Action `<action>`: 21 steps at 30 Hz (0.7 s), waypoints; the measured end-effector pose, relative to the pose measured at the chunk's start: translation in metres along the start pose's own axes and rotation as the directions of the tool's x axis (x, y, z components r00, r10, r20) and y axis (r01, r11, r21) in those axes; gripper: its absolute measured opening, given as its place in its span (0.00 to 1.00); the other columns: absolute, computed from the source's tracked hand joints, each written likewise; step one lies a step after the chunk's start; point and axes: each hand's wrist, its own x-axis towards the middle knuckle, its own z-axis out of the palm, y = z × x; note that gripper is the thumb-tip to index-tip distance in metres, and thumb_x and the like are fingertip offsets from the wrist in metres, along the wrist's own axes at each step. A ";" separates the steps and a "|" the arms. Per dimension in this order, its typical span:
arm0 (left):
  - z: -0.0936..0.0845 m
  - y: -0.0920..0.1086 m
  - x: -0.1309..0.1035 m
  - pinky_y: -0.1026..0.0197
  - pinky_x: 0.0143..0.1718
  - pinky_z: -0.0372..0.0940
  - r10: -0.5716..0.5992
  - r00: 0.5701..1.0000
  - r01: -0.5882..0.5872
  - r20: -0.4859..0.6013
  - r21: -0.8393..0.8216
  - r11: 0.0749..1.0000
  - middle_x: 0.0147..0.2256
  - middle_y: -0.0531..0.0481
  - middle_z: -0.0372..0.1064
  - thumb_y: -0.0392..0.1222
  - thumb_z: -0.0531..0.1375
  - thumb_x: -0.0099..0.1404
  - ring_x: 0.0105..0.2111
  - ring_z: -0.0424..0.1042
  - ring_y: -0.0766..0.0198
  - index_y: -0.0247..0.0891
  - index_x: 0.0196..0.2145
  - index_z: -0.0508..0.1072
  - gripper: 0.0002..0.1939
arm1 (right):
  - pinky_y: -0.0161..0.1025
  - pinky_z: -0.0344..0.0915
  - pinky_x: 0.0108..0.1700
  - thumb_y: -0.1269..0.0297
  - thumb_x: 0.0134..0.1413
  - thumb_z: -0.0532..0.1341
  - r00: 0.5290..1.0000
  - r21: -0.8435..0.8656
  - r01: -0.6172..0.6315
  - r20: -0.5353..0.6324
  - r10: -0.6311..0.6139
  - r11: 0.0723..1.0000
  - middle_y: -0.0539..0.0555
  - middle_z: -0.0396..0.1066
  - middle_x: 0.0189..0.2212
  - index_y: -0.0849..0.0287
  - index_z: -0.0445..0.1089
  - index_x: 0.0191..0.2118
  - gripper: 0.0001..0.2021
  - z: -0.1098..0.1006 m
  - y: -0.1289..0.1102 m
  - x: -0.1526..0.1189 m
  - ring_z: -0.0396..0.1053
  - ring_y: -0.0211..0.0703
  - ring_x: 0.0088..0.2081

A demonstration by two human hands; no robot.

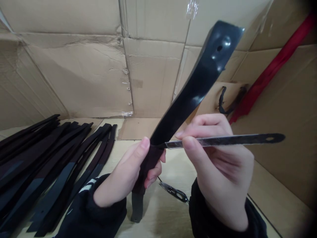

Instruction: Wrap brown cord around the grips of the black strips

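My left hand (131, 172) is wrapped round a long, curved black bar (190, 89), its thumb on the near face. The bar slants up to the right, and its wide upper end is glossy with a small hole. A dull dark sleeve (151, 158) covers its middle, and the narrower lower end sticks out below. Between thumb and fingers, my right hand (218, 165) pinches a slim flat metal blade (235, 140) with a hole in its rounded end. The blade's tip meets the bar at the sleeve's upper edge, close to my left thumb.
Several similar curved black bars (66, 165) lie side by side on the left. Black thread snips (174, 191) rest on the pale work surface (170, 218) between my wrists. Cardboard walls (81, 72) stand behind, with a red strip (274, 69) and a black loop (224, 100) at right.
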 end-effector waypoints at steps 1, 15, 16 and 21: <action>0.000 -0.001 0.000 0.64 0.22 0.51 0.003 1.000 -0.002 -0.012 0.007 1.000 0.16 0.57 0.54 0.61 0.42 0.67 0.16 0.53 0.70 0.38 0.29 0.67 0.27 | 0.37 0.67 0.36 0.71 0.55 0.62 1.000 -0.018 -0.007 0.012 0.007 1.000 0.49 0.70 0.29 0.55 0.73 0.31 0.04 -0.001 -0.001 0.000 0.68 0.38 0.35; 0.003 -0.004 -0.002 0.66 0.20 0.53 0.015 0.998 -0.003 -0.065 0.178 0.984 0.18 0.57 0.55 0.55 0.40 0.70 0.18 0.54 0.70 0.38 0.31 0.67 0.25 | 0.28 0.63 0.25 0.71 0.51 0.65 1.000 -0.106 -0.010 0.015 0.011 0.994 0.42 0.71 0.24 0.56 0.70 0.28 0.04 -0.010 -0.002 0.004 0.67 0.28 0.24; 0.004 -0.004 -0.002 0.66 0.20 0.53 0.012 0.998 0.001 -0.067 0.178 0.984 0.18 0.57 0.55 0.55 0.40 0.70 0.18 0.54 0.70 0.38 0.31 0.67 0.24 | 0.28 0.63 0.24 0.70 0.51 0.65 1.000 -0.108 -0.023 0.015 0.025 0.994 0.42 0.71 0.24 0.56 0.70 0.29 0.04 -0.010 -0.002 0.004 0.66 0.28 0.24; 0.006 -0.005 -0.002 0.66 0.22 0.54 -0.011 0.996 0.023 -0.089 0.133 0.991 0.17 0.58 0.54 0.57 0.41 0.69 0.18 0.54 0.70 0.38 0.31 0.68 0.24 | 0.26 0.61 0.22 0.68 0.50 0.66 0.987 -0.036 -0.155 0.034 0.157 0.987 0.43 0.69 0.22 0.57 0.71 0.27 0.04 -0.007 0.005 0.006 0.63 0.26 0.22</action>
